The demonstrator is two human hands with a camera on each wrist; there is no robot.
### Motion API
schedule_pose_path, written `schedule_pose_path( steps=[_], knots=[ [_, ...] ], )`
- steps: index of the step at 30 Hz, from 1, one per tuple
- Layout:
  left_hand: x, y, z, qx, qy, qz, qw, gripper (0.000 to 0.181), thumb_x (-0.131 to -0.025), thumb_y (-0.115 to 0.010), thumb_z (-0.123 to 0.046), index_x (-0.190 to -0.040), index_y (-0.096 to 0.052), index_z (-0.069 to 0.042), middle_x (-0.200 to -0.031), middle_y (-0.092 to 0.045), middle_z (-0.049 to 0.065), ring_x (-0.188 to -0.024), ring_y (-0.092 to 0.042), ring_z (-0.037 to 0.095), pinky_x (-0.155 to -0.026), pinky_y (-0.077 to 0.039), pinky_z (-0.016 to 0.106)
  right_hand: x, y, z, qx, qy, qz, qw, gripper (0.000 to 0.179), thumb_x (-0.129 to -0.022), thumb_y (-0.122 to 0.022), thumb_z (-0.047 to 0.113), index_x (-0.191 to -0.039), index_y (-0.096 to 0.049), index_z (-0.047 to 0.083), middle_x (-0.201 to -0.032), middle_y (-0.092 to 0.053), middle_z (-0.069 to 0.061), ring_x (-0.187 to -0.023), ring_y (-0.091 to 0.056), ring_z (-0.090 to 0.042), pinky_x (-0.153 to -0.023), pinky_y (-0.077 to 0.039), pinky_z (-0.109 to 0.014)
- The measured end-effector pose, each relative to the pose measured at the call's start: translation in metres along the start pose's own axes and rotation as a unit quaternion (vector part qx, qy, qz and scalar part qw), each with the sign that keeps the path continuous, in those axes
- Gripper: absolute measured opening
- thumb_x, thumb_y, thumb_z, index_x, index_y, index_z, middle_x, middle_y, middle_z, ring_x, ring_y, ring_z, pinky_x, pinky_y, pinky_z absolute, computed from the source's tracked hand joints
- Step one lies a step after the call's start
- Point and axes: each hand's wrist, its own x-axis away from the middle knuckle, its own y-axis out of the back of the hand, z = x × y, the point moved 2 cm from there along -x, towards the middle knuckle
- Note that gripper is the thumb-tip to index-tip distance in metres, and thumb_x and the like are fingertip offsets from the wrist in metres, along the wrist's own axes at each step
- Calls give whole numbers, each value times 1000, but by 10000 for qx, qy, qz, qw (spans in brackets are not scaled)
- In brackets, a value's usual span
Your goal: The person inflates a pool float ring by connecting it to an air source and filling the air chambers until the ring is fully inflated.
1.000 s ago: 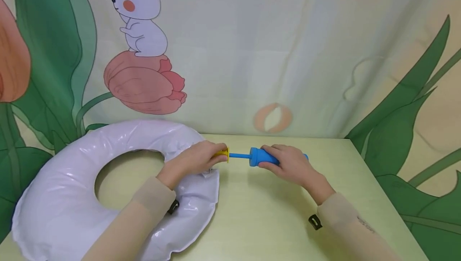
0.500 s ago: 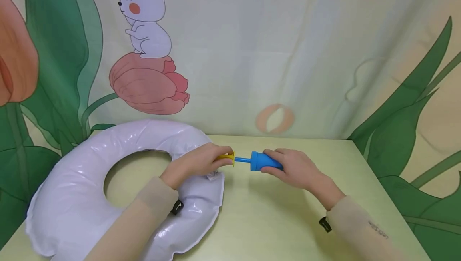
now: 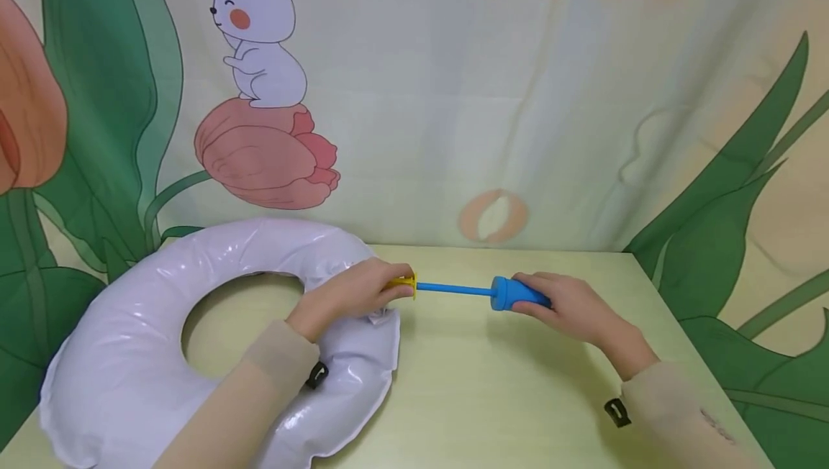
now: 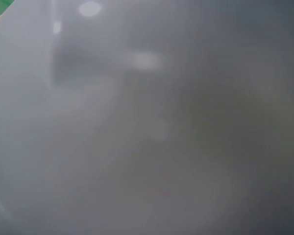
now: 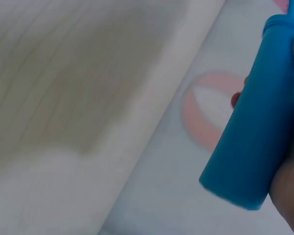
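Observation:
A blue hand pump (image 3: 523,293) is held level between both hands in the head view. My right hand (image 3: 576,307) grips its thick barrel, which the right wrist view also shows as a blue cylinder (image 5: 255,117). My left hand (image 3: 359,288) pinches the yellow end piece (image 3: 409,285), over the right side of a pale inflatable swim ring (image 3: 110,354). A long stretch of thin blue rod (image 3: 453,288) shows between yellow piece and barrel. The ring's valve area is mostly hidden by the left hand. In the left wrist view, the ring's glossy surface (image 4: 88,122) fills nearly everything, blurred.
The pale yellow-green table (image 3: 479,397) carries the swim ring on its left side. Behind it hangs a printed curtain (image 3: 414,95) with a rabbit and tulips, close to the table's back edge. A small black clip (image 3: 617,412) hangs by the right sleeve.
The rod first shortened slightly as the hands came closer. Since then my right hand has moved right with the barrel, and far more rod shows. My left hand stays at the ring.

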Motion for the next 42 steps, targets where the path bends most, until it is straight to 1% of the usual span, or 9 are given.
schedule_pose_path(
  steps=[4, 8, 12, 16, 21, 26, 33, 37, 42],
  knots=[
    [0, 3, -1, -148, 43, -70, 9999, 13, -105, -63, -21, -106, -64, -9, -79, -58, -5, -66, -50, 9, -68, -46, 28, -23, -9, 24, 400, 322, -196, 9985, 60, -99, -66, 47, -143, -59, 6, -127, -67, -13, -109, -67, -32, -89, -54, -50],
    [0, 5, -2, -252, 100, -119, 9996, 13, -104, -63, -22, -104, -62, -9, -75, -53, -7, -65, -49, 10, -65, -44, 28, -47, -18, 52, 562, 635, -360, 9957, 57, -99, -67, 46, -139, -61, 5, -119, -70, -11, -100, -69, -28, -83, -56, -45],
    [-2, 6, -4, -194, 29, -115, 9997, 16, -105, -62, -24, -107, -63, -8, -77, -55, -6, -67, -51, 10, -67, -46, 28, -65, -23, 78, 757, 826, -435, 9927, 55, -99, -66, 48, -135, -63, 7, -111, -70, -9, -92, -69, -24, -77, -56, -41],
    [-4, 4, -5, 47, -40, -65, 10000, 21, -106, -61, -25, -113, -64, -6, -86, -63, -4, -71, -56, 10, -73, -50, 29, -70, -22, 90, 865, 877, -447, 9914, 54, -99, -65, 50, -134, -63, 8, -110, -71, -8, -90, -69, -23, -74, -55, -39],
    [-3, 2, -2, 234, 15, 34, 9997, 24, -106, -61, -25, -118, -65, -5, -94, -68, 0, -75, -58, 9, -75, -51, 30, -58, -17, 77, 744, 748, -378, 9937, 55, -98, -66, 51, -137, -64, 12, -112, -71, -6, -92, -68, -21, -74, -55, -38],
    [0, 5, 0, 262, 88, 76, 9996, 23, -106, -62, -24, -118, -66, -6, -93, -68, -3, -74, -56, 9, -75, -49, 30, -34, -3, 45, 551, 521, -167, 9970, 58, -97, -69, 50, -140, -62, 12, -119, -70, -8, -99, -68, -25, -79, -56, -42],
    [3, 6, 3, 249, 94, -13, 9996, 22, -106, -61, -24, -118, -66, -6, -95, -69, -2, -77, -58, 10, -80, -51, 33, -3, 21, 3, -95, 95, 9, 9999, 55, -96, -72, 44, -141, -63, 12, -126, -69, -7, -104, -66, -26, -85, -55, -48],
    [3, 6, 4, 171, 68, -81, 9998, 19, -106, -61, -23, -115, -66, -7, -92, -66, -3, -75, -56, 10, -79, -50, 32, -4, 19, 4, 52, 80, -119, 9999, 56, -97, -71, 44, -140, -63, 10, -125, -69, -11, -105, -67, -29, -84, -56, -49],
    [0, 8, 0, -17, 26, -200, 9998, 10, -105, -63, -20, -104, -64, -10, -78, -56, -5, -68, -50, 11, -69, -46, 31, -27, 5, 31, 512, 395, -372, 9972, 57, -97, -70, 45, -139, -63, 7, -122, -69, -13, -105, -68, -31, -83, -56, -48]
  ],
)
